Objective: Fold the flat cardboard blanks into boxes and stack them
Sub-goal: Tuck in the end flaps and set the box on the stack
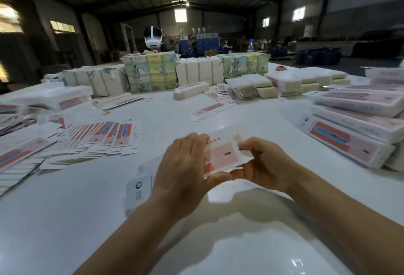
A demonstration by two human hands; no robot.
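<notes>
Holding a pink-and-white cardboard blank (pixel 220 154) above the white bench (pixel 251 117), both hands grip it from opposite ends: left hand (pixel 183 165) wraps the left end, fingers curled over the top edge, thumb under the near edge; right hand (pixel 262 163) pinches the right end, fingertips on a white flap. Left part of the blank is hidden behind the left hand, print is motion-blurred, can't tell how far it's folded. Long axis runs roughly left-right, printed face tilted up toward the camera. Just left of the blank, another white carton piece (pixel 138 187) lies on the bench, partly covered by the left forearm. Farther left, a fanned spread of flat blanks (pixel 102 137), cut off at frame edge. Right of the blank, stacked bundles (pixel 358 126), also cut off. Beyond it, wrapped packs (pixel 150 71) along the far bench side, labels unreadable.
</notes>
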